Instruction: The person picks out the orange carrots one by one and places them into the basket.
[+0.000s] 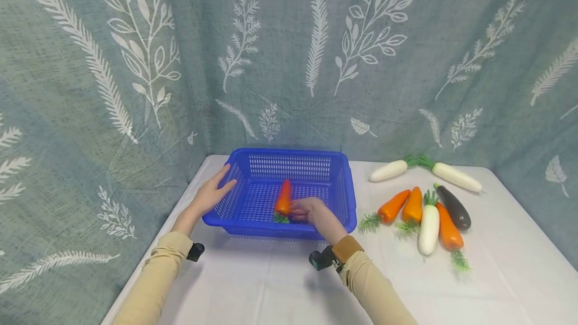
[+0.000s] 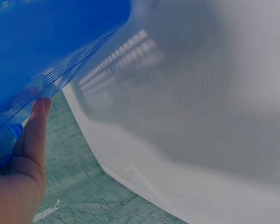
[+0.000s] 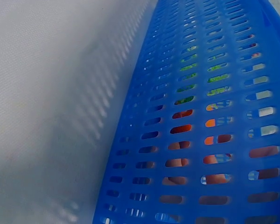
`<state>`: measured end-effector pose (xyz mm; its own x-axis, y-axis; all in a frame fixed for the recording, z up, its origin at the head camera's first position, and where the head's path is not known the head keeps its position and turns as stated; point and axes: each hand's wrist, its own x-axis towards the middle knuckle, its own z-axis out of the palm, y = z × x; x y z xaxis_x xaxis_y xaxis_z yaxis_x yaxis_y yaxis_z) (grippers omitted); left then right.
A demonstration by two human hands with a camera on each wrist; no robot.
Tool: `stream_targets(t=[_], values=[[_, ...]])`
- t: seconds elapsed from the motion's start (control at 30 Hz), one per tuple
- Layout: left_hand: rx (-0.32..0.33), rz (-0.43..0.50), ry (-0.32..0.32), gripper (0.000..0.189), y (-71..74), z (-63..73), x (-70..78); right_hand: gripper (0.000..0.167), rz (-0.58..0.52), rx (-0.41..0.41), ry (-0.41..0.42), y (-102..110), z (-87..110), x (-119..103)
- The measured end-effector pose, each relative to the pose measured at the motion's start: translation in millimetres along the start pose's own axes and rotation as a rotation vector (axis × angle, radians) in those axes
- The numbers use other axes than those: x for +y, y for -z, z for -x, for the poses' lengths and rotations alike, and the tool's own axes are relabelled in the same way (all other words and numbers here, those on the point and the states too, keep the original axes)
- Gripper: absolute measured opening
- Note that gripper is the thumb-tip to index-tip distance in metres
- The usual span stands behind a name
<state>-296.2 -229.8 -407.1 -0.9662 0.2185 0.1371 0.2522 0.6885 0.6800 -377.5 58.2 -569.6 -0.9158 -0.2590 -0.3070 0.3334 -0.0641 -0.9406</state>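
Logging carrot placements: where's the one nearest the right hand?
In the head view, the carrot is inside the blue basket, about midway across, just left of the right hand, leafy end toward the near wall.

The table is white on top, its back edge running along the curtain. A blue basket stands near that edge, toward the back left corner. Toward the back right corner lie two white radishes — their leafy ends just beside each other. Nearer the front edge, on the right half, lies a loose cluster: two orange carrots, a third white radish, another carrot and, toward the right edge, a dark eggplant — its stem end pointing back.
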Motion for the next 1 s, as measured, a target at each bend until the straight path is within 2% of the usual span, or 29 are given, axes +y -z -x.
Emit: stream_targets(t=[0.03,0.07,0.13,0.27,0.3,0.37,0.43,0.47,0.5,0.57,0.77,0.83,0.9,1.0], values=[[0.000,0.000,-0.001,0.065,0.1,0.0,0.1,0.026,0.025,0.008,-0.030,-0.5,-7.6,2.3],[-0.001,0.002,0.000,0.065,0.2,0.1,0.2,0.026,-0.017,0.037,-0.095,2.5,-28.5,11.5],[0.001,0.002,0.002,0.065,0.5,0.2,0.6,0.024,-0.040,0.088,-0.180,-5.9,-24.1,1.2],[0.000,0.002,0.006,0.065,0.9,0.3,1.0,0.029,0.002,0.112,-0.222,0.3,-51.3,18.1],[-0.001,0.001,0.008,0.066,0.9,0.3,1.0,0.029,0.019,0.121,-0.224,1.4,-52.2,19.2],[-0.002,0.001,0.008,0.066,0.8,0.1,1.1,0.036,0.040,0.133,-0.232,18.9,-98.6,52.7],[-0.003,0.002,0.010,0.066,0.6,0.1,1.2,0.041,0.069,0.153,-0.228,29.6,-122.8,71.2],[-0.003,0.002,0.012,0.066,0.5,0.2,1.3,0.042,0.069,0.162,-0.225,32.2,-127.3,74.6],[-0.003,0.002,0.013,0.065,0.4,0.4,1.4,0.042,0.071,0.170,-0.224,33.4,-127.0,74.7],[-0.003,0.003,0.015,0.065,0.3,0.7,1.7,0.041,0.083,0.195,-0.224,29.8,-112.5,64.0],[-0.002,0.007,0.018,0.065,0.1,0.7,1.9,0.033,0.110,0.312,-0.199,-2.9,-28.4,4.0],[-0.002,0.005,0.019,0.065,0.2,0.7,2.0,0.031,0.107,0.333,-0.194,-9.9,-8.8,-10.2],[-0.001,0.004,0.018,0.065,0.3,0.5,2.3,0.032,0.096,0.344,-0.198,-14.6,5.0,-20.4],[-0.001,0.004,0.015,0.065,0.7,0.7,2.8,0.032,0.079,0.343,-0.197,-14.8,5.1,-21.8]])
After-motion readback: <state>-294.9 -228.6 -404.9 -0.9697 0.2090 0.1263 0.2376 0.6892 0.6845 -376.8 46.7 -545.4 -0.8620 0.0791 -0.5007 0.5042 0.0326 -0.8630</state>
